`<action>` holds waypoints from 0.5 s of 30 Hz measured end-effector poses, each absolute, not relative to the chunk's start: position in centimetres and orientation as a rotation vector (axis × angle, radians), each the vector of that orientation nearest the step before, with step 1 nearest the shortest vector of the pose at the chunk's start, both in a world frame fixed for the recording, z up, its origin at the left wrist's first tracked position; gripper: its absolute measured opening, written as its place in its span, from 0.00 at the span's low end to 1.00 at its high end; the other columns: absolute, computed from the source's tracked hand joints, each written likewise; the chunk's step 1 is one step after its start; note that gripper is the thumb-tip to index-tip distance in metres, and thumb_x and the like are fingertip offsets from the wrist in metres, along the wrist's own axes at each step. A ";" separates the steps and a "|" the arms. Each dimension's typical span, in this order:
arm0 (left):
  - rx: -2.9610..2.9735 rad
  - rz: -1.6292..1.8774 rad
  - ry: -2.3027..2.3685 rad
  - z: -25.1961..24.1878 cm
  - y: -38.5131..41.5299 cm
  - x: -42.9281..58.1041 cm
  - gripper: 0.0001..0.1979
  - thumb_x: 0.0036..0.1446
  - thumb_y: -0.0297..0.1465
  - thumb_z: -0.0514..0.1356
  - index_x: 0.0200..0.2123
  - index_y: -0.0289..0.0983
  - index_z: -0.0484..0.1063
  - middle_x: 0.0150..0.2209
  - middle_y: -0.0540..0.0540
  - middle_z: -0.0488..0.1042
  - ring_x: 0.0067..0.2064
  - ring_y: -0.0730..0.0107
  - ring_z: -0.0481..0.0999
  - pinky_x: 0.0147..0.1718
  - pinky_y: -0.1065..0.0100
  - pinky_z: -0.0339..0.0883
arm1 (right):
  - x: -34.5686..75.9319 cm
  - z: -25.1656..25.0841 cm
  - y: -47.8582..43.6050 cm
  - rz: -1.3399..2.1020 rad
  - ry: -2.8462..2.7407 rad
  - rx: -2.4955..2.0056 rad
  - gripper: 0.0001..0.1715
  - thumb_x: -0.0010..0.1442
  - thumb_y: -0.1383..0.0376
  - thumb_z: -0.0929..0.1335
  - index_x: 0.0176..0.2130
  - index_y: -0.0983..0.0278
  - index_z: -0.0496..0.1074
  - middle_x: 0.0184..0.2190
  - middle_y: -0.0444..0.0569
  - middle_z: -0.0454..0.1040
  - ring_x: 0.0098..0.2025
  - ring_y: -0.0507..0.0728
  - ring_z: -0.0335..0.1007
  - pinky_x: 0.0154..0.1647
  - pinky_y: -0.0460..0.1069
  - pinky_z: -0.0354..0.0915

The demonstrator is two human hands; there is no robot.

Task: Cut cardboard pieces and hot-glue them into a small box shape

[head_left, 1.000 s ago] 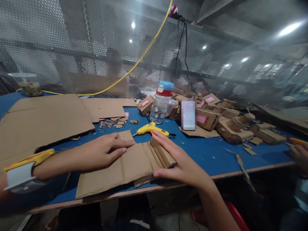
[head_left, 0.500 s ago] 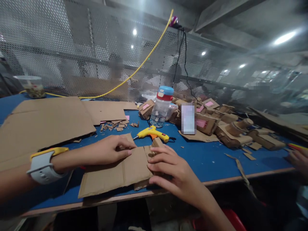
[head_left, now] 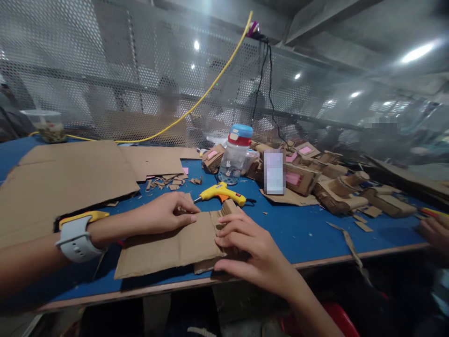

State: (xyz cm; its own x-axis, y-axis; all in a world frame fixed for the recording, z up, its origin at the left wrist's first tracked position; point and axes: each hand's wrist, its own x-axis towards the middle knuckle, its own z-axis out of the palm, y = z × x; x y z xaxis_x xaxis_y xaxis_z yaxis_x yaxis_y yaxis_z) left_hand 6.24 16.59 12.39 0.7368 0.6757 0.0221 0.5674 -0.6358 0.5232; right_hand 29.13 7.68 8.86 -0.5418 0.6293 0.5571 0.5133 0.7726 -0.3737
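Left hand point(head_left: 166, 213), half-open, and right hand point(head_left: 251, 243), fingers parted, touch creased cardboard point(head_left: 164, 250); clear tub point(head_left: 38, 120) part-filled.

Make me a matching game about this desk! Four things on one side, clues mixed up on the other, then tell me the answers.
Things:
1. hot glue gun
2. water bottle
3. wristband
4. cardboard sheet

Clues:
A. pale grey, worn on a wrist
B. touched by the left hand and the right hand
C. yellow, with an orange trigger
D. standing upright, with a blue and red top

Right pairs: 1-C, 2-D, 3-A, 4-B
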 end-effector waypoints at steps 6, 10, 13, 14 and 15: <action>2.233 0.328 0.947 11.6 16.8 6.3 0.18 0.56 0.38 0.55 0.40 0.36 0.80 0.42 0.42 0.81 0.43 0.57 0.78 0.43 0.62 0.69 | 29.0 9.0 7.7 0.200 -2.274 -0.834 0.06 0.61 0.62 0.71 0.35 0.62 0.72 0.34 0.48 0.76 0.51 0.60 0.72 0.52 0.59 0.69; 2.198 0.381 0.970 10.9 17.0 6.2 0.16 0.56 0.38 0.57 0.39 0.36 0.80 0.42 0.43 0.82 0.43 0.59 0.79 0.43 0.63 0.70 | 28.9 8.9 7.7 0.192 -2.254 -0.828 0.06 0.61 0.62 0.71 0.33 0.61 0.73 0.33 0.48 0.76 0.50 0.60 0.72 0.55 0.61 0.68; 2.225 0.469 1.005 10.5 16.8 6.3 0.15 0.55 0.37 0.58 0.39 0.35 0.78 0.38 0.43 0.81 0.38 0.62 0.78 0.38 0.65 0.70 | 28.9 8.8 7.6 0.176 -2.264 -0.850 0.07 0.60 0.63 0.71 0.31 0.62 0.73 0.33 0.48 0.77 0.52 0.61 0.72 0.62 0.67 0.59; 2.238 0.511 1.021 10.4 16.7 6.4 0.15 0.55 0.36 0.58 0.41 0.35 0.77 0.36 0.44 0.80 0.36 0.63 0.77 0.36 0.65 0.69 | 28.9 8.9 7.5 0.166 -2.276 -0.865 0.07 0.60 0.63 0.71 0.31 0.62 0.73 0.34 0.48 0.78 0.53 0.62 0.72 0.64 0.69 0.56; 2.252 0.552 1.031 10.3 16.5 6.5 0.15 0.55 0.36 0.58 0.43 0.35 0.75 0.34 0.45 0.78 0.34 0.64 0.75 0.34 0.66 0.68 | 28.9 8.9 7.4 0.152 -2.290 -0.883 0.06 0.60 0.64 0.72 0.32 0.63 0.74 0.35 0.48 0.79 0.54 0.63 0.71 0.65 0.70 0.53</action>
